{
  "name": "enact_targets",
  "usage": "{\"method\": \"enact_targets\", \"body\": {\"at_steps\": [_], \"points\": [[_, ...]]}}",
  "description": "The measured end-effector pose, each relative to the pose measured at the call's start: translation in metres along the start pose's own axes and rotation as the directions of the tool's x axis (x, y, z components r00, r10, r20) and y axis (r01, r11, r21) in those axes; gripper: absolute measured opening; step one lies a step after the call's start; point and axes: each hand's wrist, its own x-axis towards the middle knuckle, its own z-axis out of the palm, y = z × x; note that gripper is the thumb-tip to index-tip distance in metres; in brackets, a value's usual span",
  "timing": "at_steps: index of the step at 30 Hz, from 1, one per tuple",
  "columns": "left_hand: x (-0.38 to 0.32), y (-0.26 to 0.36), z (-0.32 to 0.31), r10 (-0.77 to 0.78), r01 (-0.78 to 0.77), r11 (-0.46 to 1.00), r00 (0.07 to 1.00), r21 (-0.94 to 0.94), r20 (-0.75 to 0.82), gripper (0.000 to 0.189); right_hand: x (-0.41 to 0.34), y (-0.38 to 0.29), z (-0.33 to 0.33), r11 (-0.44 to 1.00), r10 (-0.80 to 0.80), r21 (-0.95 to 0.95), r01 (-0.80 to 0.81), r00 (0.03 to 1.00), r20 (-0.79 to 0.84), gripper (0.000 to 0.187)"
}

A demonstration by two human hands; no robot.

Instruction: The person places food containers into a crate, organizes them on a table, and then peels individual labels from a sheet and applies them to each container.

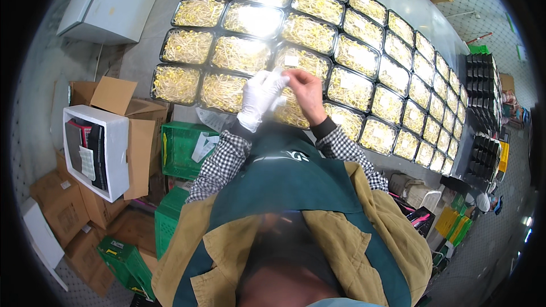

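Rows of black plastic trays of bean sprouts (309, 33) cover a metal table before me. Over the near rows my left hand (262, 97), in a white glove, meets my bare right hand (306, 94), fingertips close together. Something small and whitish, perhaps a label or film, seems to be between them; it is too blurred to tell. Below the left hand, a strip of white label paper (279, 103) hangs above a tray. A white label (291, 60) lies on the tray just beyond my hands. Many trays to the right carry labels, while those at the left, such as the near corner tray (176, 83), show none.
Left of me stand a white foam box (117, 170) holding dark items, cardboard boxes (64, 204) and green plastic crates (170, 153). A pale cabinet (128, 4) is at the upper left. Stacked black trays (482, 89) stand beyond the table's right end.
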Motion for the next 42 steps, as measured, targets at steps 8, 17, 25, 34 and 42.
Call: {"method": "enact_targets", "body": {"at_steps": [8,17,25,34,42], "points": [[-0.011,0.010,-0.018,0.008,0.021,0.990,0.980,-0.141,0.200,0.027,0.170,0.049,-0.039,0.523,-0.557,-0.848,0.080,0.786,-0.270,0.029],[-0.001,0.006,-0.034,-0.060,0.070,0.988,0.995,-0.141,0.077,0.014,0.177,0.062,-0.020,0.551,-0.503,-0.834,0.018,0.805,-0.314,0.033],[0.042,0.007,-0.009,0.035,-0.045,0.996,0.991,-0.076,-0.127,0.020,0.109,-0.020,-0.016,0.958,0.271,0.058,-0.281,0.953,0.133,0.028],[0.060,0.010,0.001,-0.043,0.060,0.990,0.990,-0.127,0.131,0.012,0.174,-0.007,-0.049,0.968,-0.150,-0.216,0.127,0.984,-0.096,0.025],[0.041,0.039,-0.031,-0.142,0.157,0.977,0.984,-0.143,0.109,0.018,0.304,0.050,-0.059,0.419,-0.468,-0.907,-0.039,0.847,-0.253,0.036]]}}
